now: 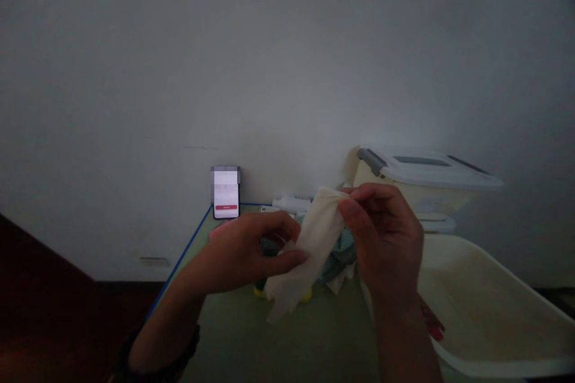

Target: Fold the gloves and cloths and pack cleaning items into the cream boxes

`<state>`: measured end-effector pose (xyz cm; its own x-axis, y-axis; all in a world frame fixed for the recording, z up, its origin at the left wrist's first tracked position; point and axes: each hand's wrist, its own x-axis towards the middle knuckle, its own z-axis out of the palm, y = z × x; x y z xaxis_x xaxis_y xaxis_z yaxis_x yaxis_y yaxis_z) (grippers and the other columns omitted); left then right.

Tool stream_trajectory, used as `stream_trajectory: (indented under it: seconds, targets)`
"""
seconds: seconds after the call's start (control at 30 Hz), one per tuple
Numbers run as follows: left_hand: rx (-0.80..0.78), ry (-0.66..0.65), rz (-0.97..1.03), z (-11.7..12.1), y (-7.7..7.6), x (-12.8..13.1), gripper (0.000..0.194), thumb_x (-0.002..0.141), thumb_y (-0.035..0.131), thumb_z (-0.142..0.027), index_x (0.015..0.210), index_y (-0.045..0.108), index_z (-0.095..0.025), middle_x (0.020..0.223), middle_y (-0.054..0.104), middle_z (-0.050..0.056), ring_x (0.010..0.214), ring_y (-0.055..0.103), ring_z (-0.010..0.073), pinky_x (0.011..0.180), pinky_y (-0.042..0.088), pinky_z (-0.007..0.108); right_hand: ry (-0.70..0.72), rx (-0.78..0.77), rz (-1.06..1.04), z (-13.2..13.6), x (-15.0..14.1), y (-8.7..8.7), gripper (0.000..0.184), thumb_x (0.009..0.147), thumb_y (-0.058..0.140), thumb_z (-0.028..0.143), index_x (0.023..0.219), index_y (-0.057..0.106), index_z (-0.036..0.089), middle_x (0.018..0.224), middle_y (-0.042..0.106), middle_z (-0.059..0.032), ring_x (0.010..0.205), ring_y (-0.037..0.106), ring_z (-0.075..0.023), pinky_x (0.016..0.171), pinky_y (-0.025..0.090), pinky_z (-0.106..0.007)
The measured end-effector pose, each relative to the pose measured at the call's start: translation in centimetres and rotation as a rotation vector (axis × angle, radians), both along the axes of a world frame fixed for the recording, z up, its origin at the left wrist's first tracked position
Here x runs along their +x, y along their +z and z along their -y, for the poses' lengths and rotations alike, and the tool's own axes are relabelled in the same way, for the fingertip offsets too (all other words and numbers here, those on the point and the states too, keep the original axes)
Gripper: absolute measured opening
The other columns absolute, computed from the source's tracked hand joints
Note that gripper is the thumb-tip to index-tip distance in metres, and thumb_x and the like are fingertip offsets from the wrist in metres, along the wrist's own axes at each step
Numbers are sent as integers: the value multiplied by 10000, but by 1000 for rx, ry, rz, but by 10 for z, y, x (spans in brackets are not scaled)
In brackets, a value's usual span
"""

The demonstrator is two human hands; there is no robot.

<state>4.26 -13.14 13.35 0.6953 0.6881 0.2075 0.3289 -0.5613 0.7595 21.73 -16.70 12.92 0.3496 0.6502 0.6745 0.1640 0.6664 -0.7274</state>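
Note:
A thin, crumpled strip of white tissue (317, 236) hangs slanting between my hands, its lower end ragged. My right hand (389, 236) pinches the top corner between thumb and fingertips. Lower down, my left hand (256, 248) curls about the left edge, its thumb over the front and its fingertips partly hidden behind. Behind the tissue lies a bluish-green patterned cloth (345, 246), mostly covered by the tissue and my right hand. A scrap of white tissue (338, 281) rests on the table below it.
A lit phone (226, 192) leans on the wall at the green table's (287, 347) back left. A white bottle (290, 203) lies near the back edge. On the right stand a lidded storage box (438, 169) and a white basin (489, 299), with a red-handled item (435, 330) by its rim.

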Motion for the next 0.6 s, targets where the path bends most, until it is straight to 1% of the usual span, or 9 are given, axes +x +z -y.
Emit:
stream_trajectory:
  seconds: [0.1,0.2,0.3,0.47,0.53,0.6]
  targets:
    - [6,-46,43,-1,1,1,148,775,614,-317,820,598,-177,810,649,-9,748,602,123,698,471,237,6,-1,-2,0,-1,0,113,743,659,191,796,566,229,768,631,19,661,600,-93,588,516,-194]
    - [8,-50,62,-2,2,1,134,777,613,-306,800,615,-174,803,654,-10,725,595,116,680,464,227,-1,0,-6,0,0,0,113,739,659,193,795,568,230,764,632,21,654,597,-92,580,510,-196]
    - [23,-40,27,-2,2,1,158,781,608,-318,745,607,-165,747,636,-13,682,581,108,647,448,215,-15,10,-27,-3,2,-1,100,742,658,198,788,575,227,760,640,21,641,588,-88,570,499,-192]
    - [80,-35,-53,-3,-1,2,210,782,598,-376,755,633,-171,738,638,-5,674,570,116,637,427,226,-12,16,-104,-9,6,-3,98,743,657,225,786,570,235,759,638,15,628,588,-103,530,480,-208]
    - [96,-32,-56,-5,-3,3,207,791,585,-369,754,637,-172,735,636,-3,671,564,115,639,424,227,-10,6,-132,-9,7,-4,103,744,657,239,789,564,236,747,624,18,610,579,-100,519,472,-209]
    - [82,-35,-31,-6,-4,3,191,805,569,-341,754,627,-167,733,627,-4,667,555,107,630,423,218,-45,22,-153,-10,8,-4,108,747,656,253,787,559,230,705,593,27,592,561,-92,515,465,-204]
